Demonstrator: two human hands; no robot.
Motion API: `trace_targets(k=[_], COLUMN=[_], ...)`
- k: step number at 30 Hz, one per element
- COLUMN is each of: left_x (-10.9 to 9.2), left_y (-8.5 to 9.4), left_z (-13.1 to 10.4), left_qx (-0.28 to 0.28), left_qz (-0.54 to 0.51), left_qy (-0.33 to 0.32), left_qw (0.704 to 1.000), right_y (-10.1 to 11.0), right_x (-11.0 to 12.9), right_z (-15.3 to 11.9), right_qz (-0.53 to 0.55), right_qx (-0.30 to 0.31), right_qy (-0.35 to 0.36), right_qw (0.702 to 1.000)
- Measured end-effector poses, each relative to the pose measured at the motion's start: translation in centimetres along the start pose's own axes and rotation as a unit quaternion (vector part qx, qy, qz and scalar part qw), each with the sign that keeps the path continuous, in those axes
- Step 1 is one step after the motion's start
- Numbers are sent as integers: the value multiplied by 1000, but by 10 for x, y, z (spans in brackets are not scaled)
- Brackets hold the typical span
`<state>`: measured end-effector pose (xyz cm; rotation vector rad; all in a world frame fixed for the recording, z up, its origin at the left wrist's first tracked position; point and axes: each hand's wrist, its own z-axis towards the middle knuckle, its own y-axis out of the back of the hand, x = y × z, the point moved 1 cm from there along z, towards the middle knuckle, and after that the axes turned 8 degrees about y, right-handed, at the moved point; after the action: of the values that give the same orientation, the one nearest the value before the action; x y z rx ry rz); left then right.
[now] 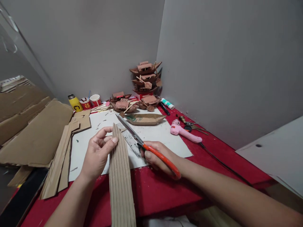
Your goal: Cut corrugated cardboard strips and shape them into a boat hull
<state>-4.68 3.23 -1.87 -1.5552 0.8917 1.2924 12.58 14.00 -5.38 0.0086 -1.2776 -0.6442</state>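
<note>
my left hand (98,154) pinches the top of a long ribbed cardboard strip (120,176), thumb and fingers shut tight on it. the strip stands up over the red table (161,192). my right hand (157,157) is wrapped around orange scissors (146,146), blades pointing at a cardboard boat (145,119).

— What sort of place is this?

— A small hobby craft corner, set up against two bare grey walls.

— What shows it?

— A red table (153,192) with a white work sheet (165,138), cardboard sheets (35,132) piled at the left, and a pink glue gun (186,132) with its cord. In the corner stands a stack of brown cardboard model boats (145,77), with an unfinished boat hull (145,119) lying before it, stick bundles (101,108), paper cups (91,101) and a yellow bottle (75,103).
</note>
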Motion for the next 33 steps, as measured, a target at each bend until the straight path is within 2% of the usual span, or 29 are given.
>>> trace_targets(k=[8,14,17,21,25,28,33], left_x=[1,-1,-5,-9,-9,-10,-17], left_y=[1,2,4,9,16,20,30], left_z=[1,0,-1,3,9,11,12], left_qx=[-22,-22,-26,-94,-155,-191,-300], left_qz=[11,9,10,-16,-39,-40,-43], left_qy=[19,25,23,-41,-101,-133,-188], left_qw=[1000,999,999,995,982,972,934], right_y=[3,2,2,3,3,2,2], right_x=[-4,-6,-4,-7,-18,-23,-27], right_z=[2,1,1,1,2,3,6], right_qz=[-61,2,-3,7,100,182,276], right_qx=[44,25,6,-45,-62,-84,-153], right_qy=[23,-7,-14,-25,-60,-78,-73], right_qw=[997,1000,1000,999,991,977,946])
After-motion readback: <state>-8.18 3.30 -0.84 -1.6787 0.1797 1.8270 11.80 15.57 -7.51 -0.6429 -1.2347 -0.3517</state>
